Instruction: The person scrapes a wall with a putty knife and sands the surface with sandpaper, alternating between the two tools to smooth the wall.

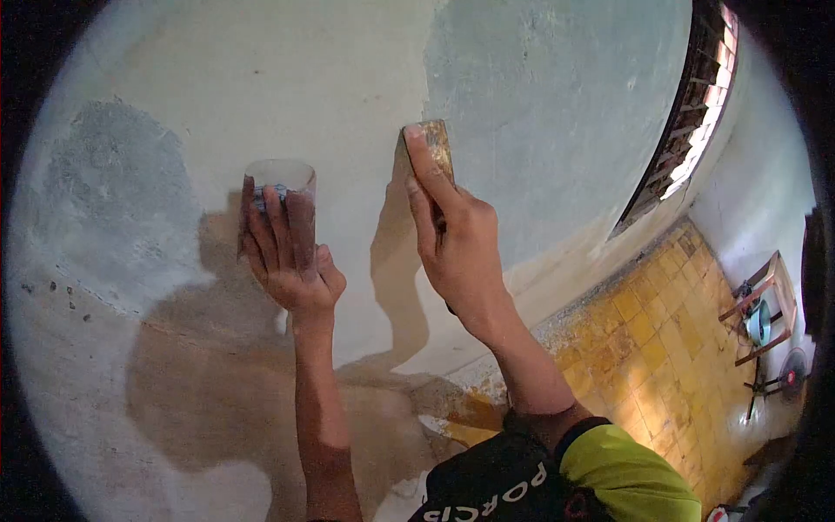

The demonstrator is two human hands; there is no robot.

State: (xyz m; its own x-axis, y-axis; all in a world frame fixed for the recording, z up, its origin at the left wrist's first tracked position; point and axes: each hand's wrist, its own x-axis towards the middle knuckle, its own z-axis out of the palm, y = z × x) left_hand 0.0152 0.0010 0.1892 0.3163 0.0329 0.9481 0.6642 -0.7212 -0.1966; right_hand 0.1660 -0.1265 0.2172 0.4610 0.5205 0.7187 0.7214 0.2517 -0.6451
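My left hand point(291, 252) is raised against the pale wall point(348, 78), its fingers bent over a curled dark sheet point(301, 217) whose rounded upper edge rests near the wall. To the right, my right hand point(457, 235) grips a flat scraper-like tool point(437, 143) with a worn, brownish face. The index finger lies along the tool's left edge. Grey-green patches of wall surface show at the left and upper right of the hands.
A barred window point(687, 122) is at the upper right. Yellow floor tiles point(639, 335) run below the wall. A wooden stool point(778, 291), a teal bowl point(759, 322) and a small fan point(791, 376) stand at the far right.
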